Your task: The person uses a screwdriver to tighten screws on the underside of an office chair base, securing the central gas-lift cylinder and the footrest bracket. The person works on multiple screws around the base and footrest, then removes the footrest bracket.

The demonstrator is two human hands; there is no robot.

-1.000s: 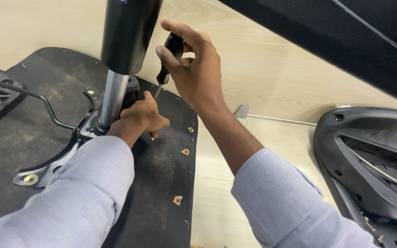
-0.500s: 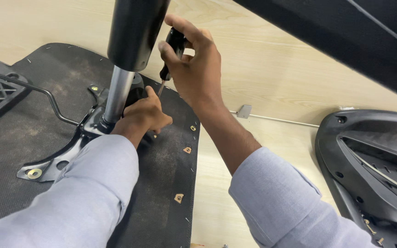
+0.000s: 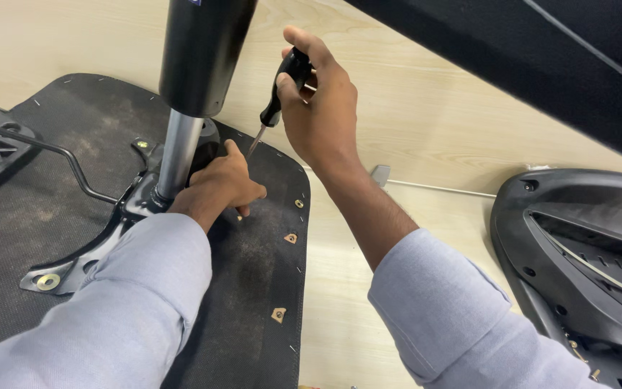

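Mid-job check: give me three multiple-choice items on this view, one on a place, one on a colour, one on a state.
1. Where does the left hand rest?
A. at the column's foot
B. on the plastic shell
C. on the bare floor

2. What colour is the screwdriver handle?
A. red
B. black
C. yellow

3. How does the right hand hold the screwdriver?
A. flat on the floor
B. tip upward
C. gripped, tip angled down

Key: 1 A, the fingers lie beside the gas column on the seat underside; 2 B, the handle is dark; 3 C, the shaft slants toward the left hand.
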